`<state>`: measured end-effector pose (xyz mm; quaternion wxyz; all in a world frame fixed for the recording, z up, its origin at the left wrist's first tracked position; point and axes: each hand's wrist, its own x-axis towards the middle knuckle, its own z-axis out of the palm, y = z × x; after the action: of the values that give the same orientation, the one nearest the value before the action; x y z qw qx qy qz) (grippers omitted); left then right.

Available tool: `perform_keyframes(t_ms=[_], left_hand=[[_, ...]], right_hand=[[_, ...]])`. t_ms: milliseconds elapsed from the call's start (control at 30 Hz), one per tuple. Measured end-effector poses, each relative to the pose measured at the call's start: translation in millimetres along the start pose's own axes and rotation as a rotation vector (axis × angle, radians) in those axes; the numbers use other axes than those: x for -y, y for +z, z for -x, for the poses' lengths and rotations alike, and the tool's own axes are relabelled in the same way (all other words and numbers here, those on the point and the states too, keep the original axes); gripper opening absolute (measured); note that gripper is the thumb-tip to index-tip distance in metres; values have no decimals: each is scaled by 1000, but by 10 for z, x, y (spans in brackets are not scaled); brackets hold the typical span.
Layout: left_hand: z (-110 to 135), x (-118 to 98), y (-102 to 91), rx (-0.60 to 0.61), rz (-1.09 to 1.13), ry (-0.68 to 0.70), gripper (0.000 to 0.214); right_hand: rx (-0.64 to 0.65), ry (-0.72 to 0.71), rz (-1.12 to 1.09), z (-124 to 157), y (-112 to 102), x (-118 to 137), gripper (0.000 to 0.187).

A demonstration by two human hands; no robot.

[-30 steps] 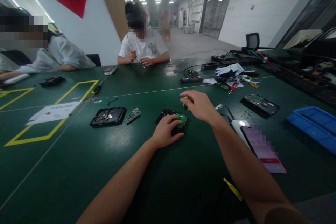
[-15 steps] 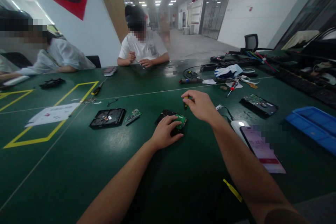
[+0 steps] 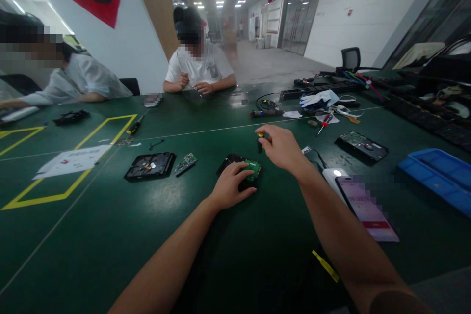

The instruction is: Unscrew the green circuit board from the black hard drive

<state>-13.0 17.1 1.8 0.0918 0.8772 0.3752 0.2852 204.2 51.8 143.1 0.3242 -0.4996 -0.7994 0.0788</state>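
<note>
A black hard drive (image 3: 235,163) with a green circuit board (image 3: 253,166) on top lies mid-table. My left hand (image 3: 228,187) rests flat on it, fingers pressing the board and casing. My right hand (image 3: 282,147) hovers just above and behind the drive, fingers pinched round a small screwdriver (image 3: 259,142) with a yellow cap and black shaft, held upright over the board's far edge.
An opened drive casing (image 3: 150,165) and a loose circuit board (image 3: 186,162) lie to the left. A phone (image 3: 364,206) and white device (image 3: 333,174) sit right, with another drive (image 3: 361,145) and a blue tray (image 3: 437,174) beyond. Two people sit across the green table (image 3: 110,235).
My right hand has turned slightly, so the screwdriver's yellow cap and black shaft now show more between the fingers. My left hand stays on the drive.
</note>
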Motion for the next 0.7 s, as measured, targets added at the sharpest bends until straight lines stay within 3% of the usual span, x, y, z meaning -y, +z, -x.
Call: perform_keyframes(t_ms=[200,367,600,700], left_hand=[[7,18,25,11,-20,-5,60],[7,25,26,8,-21,-1,59],[6,17,24,10,-14,-9,59],[2,7,14,10,-14,-9,58]], right_hand=[[13,-25,21,-6,-3,27,17],[59,-57,-2,-8,-32,21,22],[-21,52,52,8,1,33,11],[-46,28,98,18,7,39,10]])
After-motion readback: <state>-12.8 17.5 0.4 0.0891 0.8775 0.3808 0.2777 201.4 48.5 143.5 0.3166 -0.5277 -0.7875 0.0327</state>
